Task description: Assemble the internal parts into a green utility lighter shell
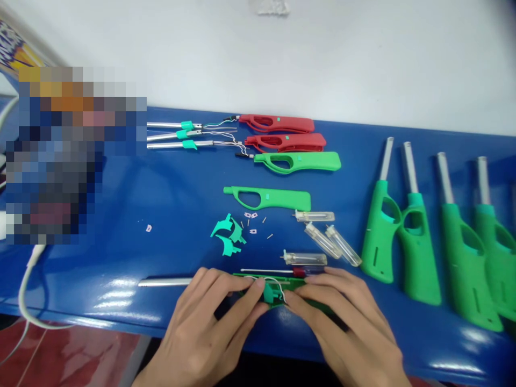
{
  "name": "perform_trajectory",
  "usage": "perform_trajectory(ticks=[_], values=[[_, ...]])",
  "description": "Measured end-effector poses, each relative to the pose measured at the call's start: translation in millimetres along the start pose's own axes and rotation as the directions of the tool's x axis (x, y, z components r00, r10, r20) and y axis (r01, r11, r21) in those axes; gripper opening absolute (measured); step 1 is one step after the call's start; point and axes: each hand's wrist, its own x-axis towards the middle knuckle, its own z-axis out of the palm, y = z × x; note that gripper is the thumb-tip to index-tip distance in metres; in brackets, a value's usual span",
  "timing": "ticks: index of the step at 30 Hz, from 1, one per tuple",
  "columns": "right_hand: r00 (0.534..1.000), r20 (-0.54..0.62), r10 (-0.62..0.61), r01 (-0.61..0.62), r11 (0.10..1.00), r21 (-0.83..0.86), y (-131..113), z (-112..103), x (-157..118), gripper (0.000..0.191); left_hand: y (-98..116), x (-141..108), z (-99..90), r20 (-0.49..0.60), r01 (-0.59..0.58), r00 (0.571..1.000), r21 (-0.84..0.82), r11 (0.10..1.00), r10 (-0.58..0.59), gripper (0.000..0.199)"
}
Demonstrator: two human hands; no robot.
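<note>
The open green casing [297, 284] is lying crosswise near the desk edge [124, 322]; its silver tube [165, 281] is extending left, its teal trigger [270, 293] and white wire [279, 285] showing inside

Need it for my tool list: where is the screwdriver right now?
In the head view, the screwdriver lies just right of and below centre, between the green casing and the nearest clear canister, its handle end by the right hand.

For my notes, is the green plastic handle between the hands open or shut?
Open: teal plastic trigger and white wire show inside the handle.
</note>
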Motion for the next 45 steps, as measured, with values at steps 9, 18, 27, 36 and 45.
perform_trajectory(ticks=[9, 18, 27, 36, 45], values=[[0.999, -0.045, -0.017, 0.013, 0.996, -0.091, -6, -2, 5, 0.013, 0, -2, 0.3, -0.002, -0.009, 1.0, 0.015, 1.0, 0.009, 0.028], [0.998, -0.001, -0.067, 0.066, 0.973, -0.222, -2, -1, -9, 0.021, 0, -2, -1.4, 0.015, 0.007, 1.0, 0.01, 1.0, -0.007, 0.028], [0.991, -0.102, 0.092, -0.103, 0.989, -0.108, -12, 13, -6, 0.017, -4, -1, -0.5, 0.044, -0.03, 0.999, 0.026, 0.999, 0.029, 0.027], [0.993, -0.116, 0.02, -0.027, 0.998, -0.055, -10, 13, 2, 0.014, -2, -2, -3.5, 0.06, -0.025, 0.998, 0.057, 0.998, 0.021, 0.026], [0.988, -0.135, 0.078, -0.079, 0.997, 0.001, -13, 17, -3, 0.014, -9, -6, -0.3, 0.036, -0.074, 0.997, 0.095, 0.993, 0.07, 0.026]])
